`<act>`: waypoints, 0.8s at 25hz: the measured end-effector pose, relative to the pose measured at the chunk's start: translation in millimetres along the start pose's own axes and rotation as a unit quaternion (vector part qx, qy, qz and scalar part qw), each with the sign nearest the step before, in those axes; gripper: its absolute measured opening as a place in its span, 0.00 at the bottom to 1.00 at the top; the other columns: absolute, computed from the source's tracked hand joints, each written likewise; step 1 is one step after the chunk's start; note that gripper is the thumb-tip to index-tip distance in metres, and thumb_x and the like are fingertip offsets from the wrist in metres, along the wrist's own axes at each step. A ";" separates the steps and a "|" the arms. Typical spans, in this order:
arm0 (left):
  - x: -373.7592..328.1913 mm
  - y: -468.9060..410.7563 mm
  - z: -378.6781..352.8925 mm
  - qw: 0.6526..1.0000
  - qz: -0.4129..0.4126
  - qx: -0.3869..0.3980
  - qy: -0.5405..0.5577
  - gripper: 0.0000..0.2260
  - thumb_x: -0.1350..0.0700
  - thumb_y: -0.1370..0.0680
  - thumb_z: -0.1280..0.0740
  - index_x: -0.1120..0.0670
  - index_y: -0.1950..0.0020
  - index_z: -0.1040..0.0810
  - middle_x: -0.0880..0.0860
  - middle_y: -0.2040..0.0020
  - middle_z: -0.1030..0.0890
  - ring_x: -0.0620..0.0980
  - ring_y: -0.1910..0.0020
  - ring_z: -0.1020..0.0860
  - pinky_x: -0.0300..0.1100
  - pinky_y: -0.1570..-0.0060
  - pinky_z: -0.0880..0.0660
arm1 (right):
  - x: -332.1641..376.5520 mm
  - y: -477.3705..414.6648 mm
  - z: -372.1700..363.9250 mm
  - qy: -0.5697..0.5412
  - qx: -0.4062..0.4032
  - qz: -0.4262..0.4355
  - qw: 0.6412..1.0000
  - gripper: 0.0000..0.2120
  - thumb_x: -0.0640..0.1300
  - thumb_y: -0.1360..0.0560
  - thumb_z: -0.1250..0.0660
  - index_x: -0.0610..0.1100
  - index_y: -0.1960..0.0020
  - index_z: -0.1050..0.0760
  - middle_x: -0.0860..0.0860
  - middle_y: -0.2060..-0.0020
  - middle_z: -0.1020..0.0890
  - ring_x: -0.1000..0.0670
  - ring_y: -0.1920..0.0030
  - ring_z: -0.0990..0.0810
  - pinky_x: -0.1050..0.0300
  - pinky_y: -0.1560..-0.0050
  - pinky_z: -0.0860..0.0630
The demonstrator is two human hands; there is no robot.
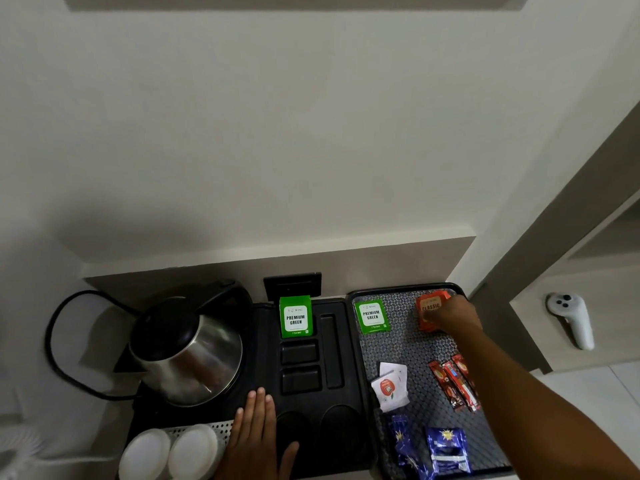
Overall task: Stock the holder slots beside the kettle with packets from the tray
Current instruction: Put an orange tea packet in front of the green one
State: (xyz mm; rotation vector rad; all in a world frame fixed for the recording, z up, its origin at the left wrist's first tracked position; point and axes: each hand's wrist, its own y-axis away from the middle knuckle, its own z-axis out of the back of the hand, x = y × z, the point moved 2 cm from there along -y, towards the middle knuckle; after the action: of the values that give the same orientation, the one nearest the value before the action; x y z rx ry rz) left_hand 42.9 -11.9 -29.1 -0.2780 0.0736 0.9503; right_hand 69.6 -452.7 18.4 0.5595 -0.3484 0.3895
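A black holder (pixel 332 393) with several slots lies right of the steel kettle (pixel 188 355). One green tea packet (pixel 295 317) stands in its top slot; the other slots look bare. Right of it, the patterned tray (pixel 412 344) carries another green packet (pixel 371 315), white packets (pixel 389 389), red sticks (pixel 453 381) and blue sachets (pixel 446 450). My right hand (pixel 452 315) grips the orange packet (pixel 429 304) at the tray's far end. Flat and open, my left hand (pixel 258 434) rests on the holder's front edge.
Two white lidded cups (pixel 169 452) sit at the front left. The kettle's black cord (pixel 55 341) loops to the left. A wall socket (pixel 292 285) is behind the holder. A white controller (pixel 569 318) hangs on the cabinet at right.
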 end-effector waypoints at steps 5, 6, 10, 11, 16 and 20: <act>0.5 6.4 2.7 0.998 0.013 0.057 -0.012 0.36 0.37 0.21 0.50 0.67 0.32 0.29 0.60 0.24 0.36 0.53 0.22 0.50 0.52 0.30 0.46 | 16.9 17.7 11.4 -0.069 0.020 0.039 0.997 0.21 0.42 0.29 0.24 0.33 0.40 0.23 0.35 0.45 0.18 0.37 0.47 0.19 0.45 0.46 0.21; 1.0 8.6 4.1 0.997 0.011 0.069 -0.016 0.35 0.37 0.21 0.48 0.66 0.31 0.30 0.63 0.26 0.34 0.54 0.23 0.48 0.52 0.30 0.46 | 23.3 25.9 13.5 -0.088 0.029 0.071 0.993 0.18 0.42 0.29 0.24 0.33 0.43 0.21 0.35 0.48 0.17 0.38 0.50 0.17 0.48 0.52 0.20; 0.1 10.9 9.9 0.993 0.009 0.111 -0.043 0.35 0.39 0.22 0.44 0.65 0.27 0.35 0.64 0.25 0.36 0.60 0.25 0.40 0.55 0.31 0.44 | 55.6 88.9 -19.5 -0.176 0.201 0.182 0.946 0.13 0.44 0.30 0.23 0.43 0.47 0.18 0.46 0.54 0.13 0.48 0.55 0.15 0.58 0.58 0.21; -0.3 10.1 10.2 0.992 0.010 0.116 -0.044 0.35 0.39 0.22 0.44 0.65 0.27 0.36 0.64 0.26 0.36 0.61 0.26 0.40 0.55 0.31 0.45 | 63.5 107.0 -38.9 -0.148 0.236 0.212 0.937 0.12 0.45 0.30 0.23 0.46 0.48 0.17 0.49 0.55 0.13 0.50 0.55 0.15 0.58 0.55 0.21; 1.6 12.4 9.2 0.993 0.012 0.121 -0.016 0.35 0.38 0.19 0.48 0.64 0.24 0.40 0.63 0.23 0.41 0.60 0.24 0.45 0.55 0.29 0.46 | 96.2 146.1 -131.5 -0.111 0.244 0.279 0.922 0.13 0.43 0.27 0.26 0.43 0.44 0.19 0.47 0.50 0.14 0.50 0.50 0.16 0.54 0.43 0.21; 3.1 12.8 6.2 0.992 0.020 0.124 -0.001 0.35 0.37 0.19 0.49 0.62 0.22 0.45 0.61 0.22 0.45 0.56 0.22 0.50 0.55 0.28 0.48 | 108.9 145.1 -149.8 -0.054 0.217 0.289 0.931 0.16 0.43 0.26 0.28 0.44 0.39 0.21 0.46 0.45 0.16 0.48 0.46 0.17 0.53 0.41 0.23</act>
State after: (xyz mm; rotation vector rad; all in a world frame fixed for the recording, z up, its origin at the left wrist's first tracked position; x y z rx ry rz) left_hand 33.9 -0.8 -26.3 -0.0471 0.1943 0.9708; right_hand 131.4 -225.8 9.3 0.9140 -0.5407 1.0254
